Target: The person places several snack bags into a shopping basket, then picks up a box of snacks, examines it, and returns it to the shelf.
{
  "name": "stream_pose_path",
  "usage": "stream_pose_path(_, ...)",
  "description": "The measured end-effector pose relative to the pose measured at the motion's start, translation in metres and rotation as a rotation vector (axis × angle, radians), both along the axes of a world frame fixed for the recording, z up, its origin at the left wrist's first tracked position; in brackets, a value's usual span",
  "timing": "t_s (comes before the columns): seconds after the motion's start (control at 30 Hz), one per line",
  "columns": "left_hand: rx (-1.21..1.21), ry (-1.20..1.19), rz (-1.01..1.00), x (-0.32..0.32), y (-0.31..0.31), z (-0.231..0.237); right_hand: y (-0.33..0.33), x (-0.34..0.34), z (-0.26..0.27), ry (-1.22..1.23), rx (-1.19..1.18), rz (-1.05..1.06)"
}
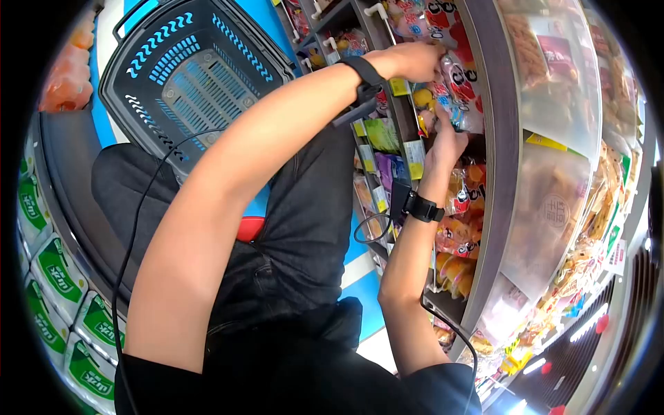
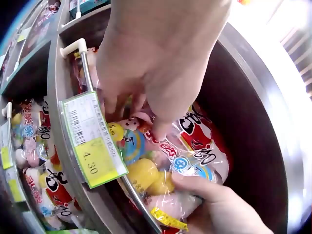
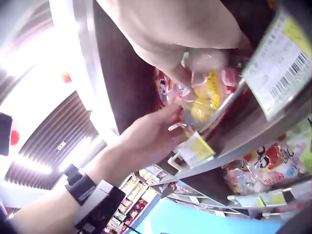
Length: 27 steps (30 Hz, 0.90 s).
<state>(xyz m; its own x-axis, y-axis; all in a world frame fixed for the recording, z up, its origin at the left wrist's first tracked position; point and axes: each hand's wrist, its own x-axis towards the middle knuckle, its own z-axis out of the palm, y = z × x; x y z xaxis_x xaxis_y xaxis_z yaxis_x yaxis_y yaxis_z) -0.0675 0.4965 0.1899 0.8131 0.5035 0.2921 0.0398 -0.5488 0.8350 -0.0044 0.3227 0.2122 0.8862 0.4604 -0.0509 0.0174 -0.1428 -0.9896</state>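
Observation:
In the head view both arms reach into a shelf bay on the right, around a clear bag of colourful sweets [image 2: 144,173] with red print. My left hand [image 1: 417,62] bends its fingers down at the far end of the bag, thumb against the film. At the bag's near end my right hand [image 1: 448,146] grips it, the thumb [image 2: 197,184] lying across the top and the other fingers mostly hidden beneath. Pink and yellow pieces show through the film in the left wrist view. More bags with similar print lie behind and under it.
A metal rail with a price label [image 2: 92,141] reading 4.30 runs along the shelf front. A black shopping basket [image 1: 114,79] stands on the blue-and-white floor. Bagged snacks [image 1: 553,183] fill the shelf above; green-and-white packs [image 1: 61,270] stand at left. Cables hang from both wrists.

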Motion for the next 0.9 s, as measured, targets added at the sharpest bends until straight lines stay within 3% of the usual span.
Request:
stream_pose_path(0.07,-0.063,0.117,0.073,-0.013,-0.012,0.013,-0.012,0.010,-0.004,0.065,0.101,0.012)
stream_pose_path(0.13,0.051,-0.079,0.283,-0.018,-0.030,0.011,-0.026,0.028,-0.009,0.189,0.310,0.018)
stream_pose_path(0.17,0.108,-0.174,0.389,-0.021,-0.039,0.010,-0.028,0.025,-0.008,0.120,0.308,-0.259)
stream_pose_path(0.23,0.087,-0.229,0.430,-0.030,-0.052,0.014,-0.031,0.023,-0.006,0.056,0.366,-0.483)
stream_pose_path(0.37,0.119,-0.266,0.419,-0.044,-0.074,0.022,-0.016,0.039,-0.004,0.106,0.301,-0.409)
stream_pose_path(0.53,0.166,-0.253,0.390,-0.039,-0.107,0.023,0.014,0.008,0.042,0.134,0.251,-0.319)
stream_pose_path(0.8,0.339,0.015,0.477,-0.017,-0.125,0.024,0.009,0.022,0.010,-0.362,0.117,-0.387)
stream_pose_path(0.87,0.310,-0.009,0.459,-0.017,-0.120,0.022,0.009,-0.003,0.025,-0.441,0.074,-0.461)
stream_pose_path(0.9,0.291,-0.022,0.450,-0.017,-0.119,0.021,0.003,-0.008,0.025,-0.353,0.133,-0.452)
